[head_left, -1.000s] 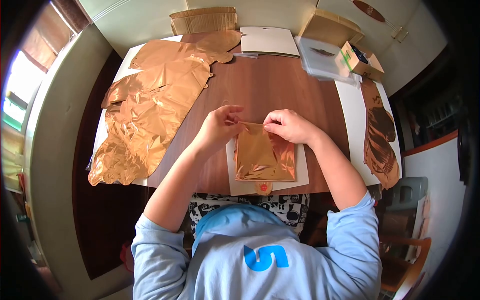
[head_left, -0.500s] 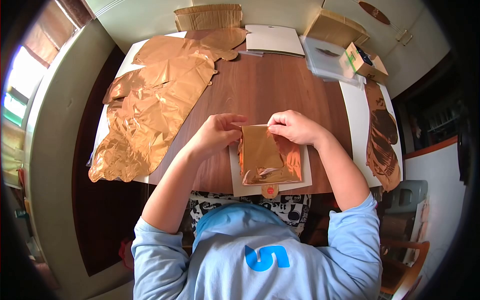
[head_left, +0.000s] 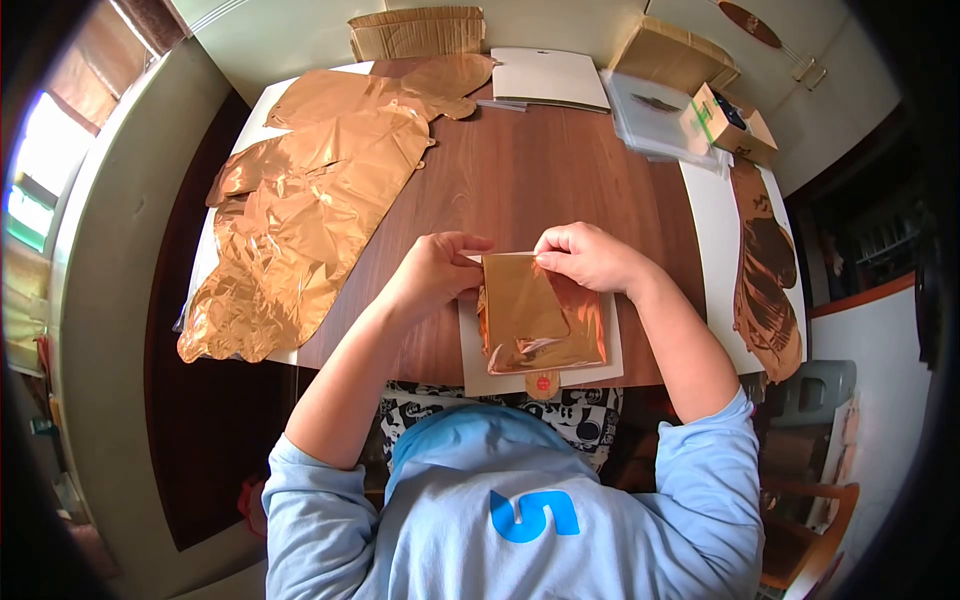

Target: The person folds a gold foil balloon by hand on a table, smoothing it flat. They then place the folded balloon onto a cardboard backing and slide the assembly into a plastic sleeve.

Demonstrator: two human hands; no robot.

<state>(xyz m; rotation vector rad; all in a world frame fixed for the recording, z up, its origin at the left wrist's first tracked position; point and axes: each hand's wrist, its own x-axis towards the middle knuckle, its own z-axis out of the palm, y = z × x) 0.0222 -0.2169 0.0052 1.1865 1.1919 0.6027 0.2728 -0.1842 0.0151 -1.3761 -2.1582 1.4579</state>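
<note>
A folded packet of shiny copper-coloured foil lies in front of me, with a white sheet showing beneath it. My right hand pinches the far edge of the packet between thumb and fingers. At the far left corner, the thumb and fingers of my left hand close on the packet's edge; the fingertips partly hide the contact. A small tan tab with a red mark sticks out below the packet, at the table's near edge.
Large crumpled copper foil sheets, seemingly foil balloons, cover the table's left side. More copper foil lies on the right. Farther back are white boards, clear plastic sleeves, and a small open cardboard box with a dark object.
The foil packet has shifted very slightly toward me, and the crease reflections on it differ a little. Both hands keep nearly the same place and grip.
</note>
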